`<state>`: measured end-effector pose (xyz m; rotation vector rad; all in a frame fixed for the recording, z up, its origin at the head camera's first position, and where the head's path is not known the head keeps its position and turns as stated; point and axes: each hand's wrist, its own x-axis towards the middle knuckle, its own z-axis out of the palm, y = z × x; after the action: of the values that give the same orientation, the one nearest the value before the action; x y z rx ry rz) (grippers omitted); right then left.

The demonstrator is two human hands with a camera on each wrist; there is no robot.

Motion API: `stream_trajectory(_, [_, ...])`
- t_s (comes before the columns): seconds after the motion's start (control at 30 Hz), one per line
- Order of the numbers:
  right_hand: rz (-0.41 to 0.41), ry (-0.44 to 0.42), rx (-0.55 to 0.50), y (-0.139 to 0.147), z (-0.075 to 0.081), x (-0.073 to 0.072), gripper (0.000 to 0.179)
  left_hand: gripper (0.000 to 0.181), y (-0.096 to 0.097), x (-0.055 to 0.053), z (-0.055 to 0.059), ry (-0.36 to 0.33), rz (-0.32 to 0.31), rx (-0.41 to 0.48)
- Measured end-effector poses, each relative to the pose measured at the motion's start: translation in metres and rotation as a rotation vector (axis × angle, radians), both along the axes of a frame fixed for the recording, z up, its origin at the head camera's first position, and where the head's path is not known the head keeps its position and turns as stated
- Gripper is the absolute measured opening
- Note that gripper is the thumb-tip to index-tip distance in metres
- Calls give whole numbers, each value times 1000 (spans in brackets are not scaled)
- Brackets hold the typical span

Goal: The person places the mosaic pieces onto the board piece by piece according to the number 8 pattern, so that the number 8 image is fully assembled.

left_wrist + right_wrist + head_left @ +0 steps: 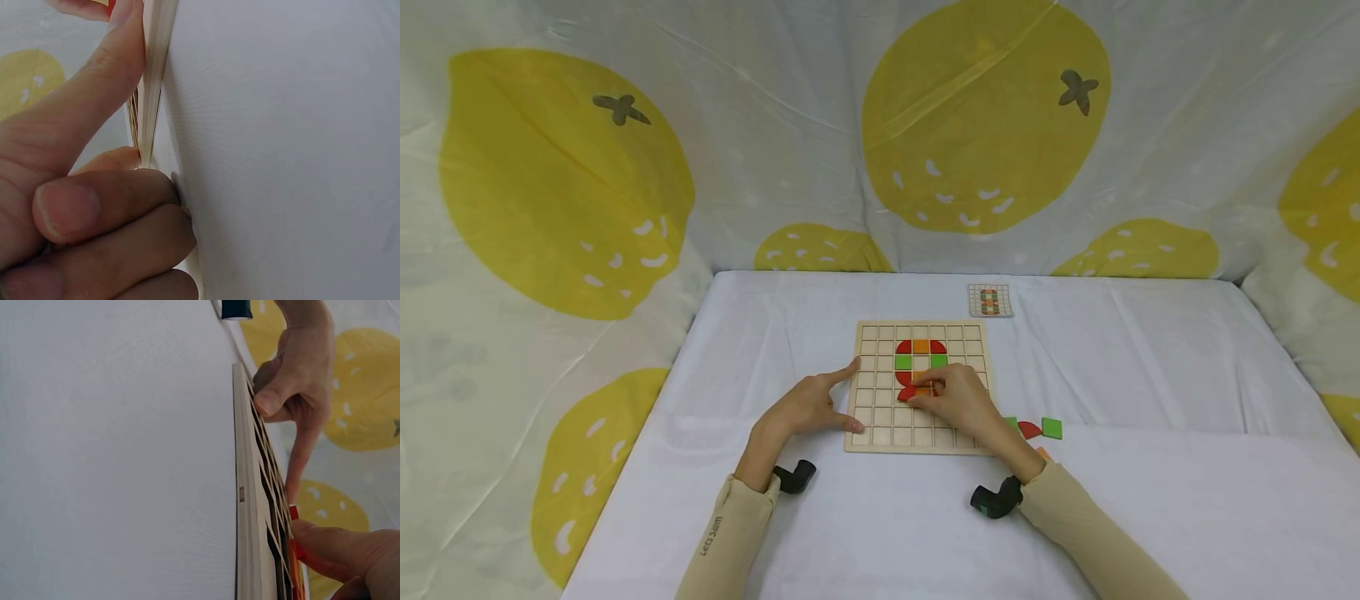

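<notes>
A square wooden grid board [882, 436] lies on the white cloth. Along its left edge my left hand [805, 406] rests, index finger and thumb spread straight and touching the rim, the other fingers folded under in the left wrist view. Over the middle of the board my right hand [961, 402] pinches a red quarter-circle tile [906, 394] between thumb and fingertips. Above it, flat tiles fill some cells: an orange square [921, 347] between red quarter circles, and a green square [903, 362] on each side of a bare cell. My right fingers partly hide the lower tiles.
A small pattern card [990, 301] lies behind the board's right corner. Loose tiles, among them a red one [1029, 429] and a green square [1052, 428], lie right of the board, partly behind my right forearm. Lemon-print cloth [775, 183] hangs behind the table.
</notes>
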<state>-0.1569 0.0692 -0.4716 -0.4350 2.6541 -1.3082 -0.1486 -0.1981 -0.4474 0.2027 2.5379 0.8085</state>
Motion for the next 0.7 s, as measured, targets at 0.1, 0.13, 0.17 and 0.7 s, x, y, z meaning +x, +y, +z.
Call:
stream_trajectory(0.1, [2, 12, 7, -2, 0, 0, 29, 113, 0, -1, 0, 1, -2, -3])
stream_trajectory(0.13, [4, 12, 8, -3, 0, 0, 29, 113, 0, -1, 0, 0, -3, -2])
stream_trajectory(0.17, [7, 16, 8, -3, -1, -1, 29, 113, 0, -1, 0, 2, -4, -3])
stream_trajectory(0.7, [93, 8, 22, -2, -5, -2, 24, 113, -1, -1, 0, 8, -19, -19])
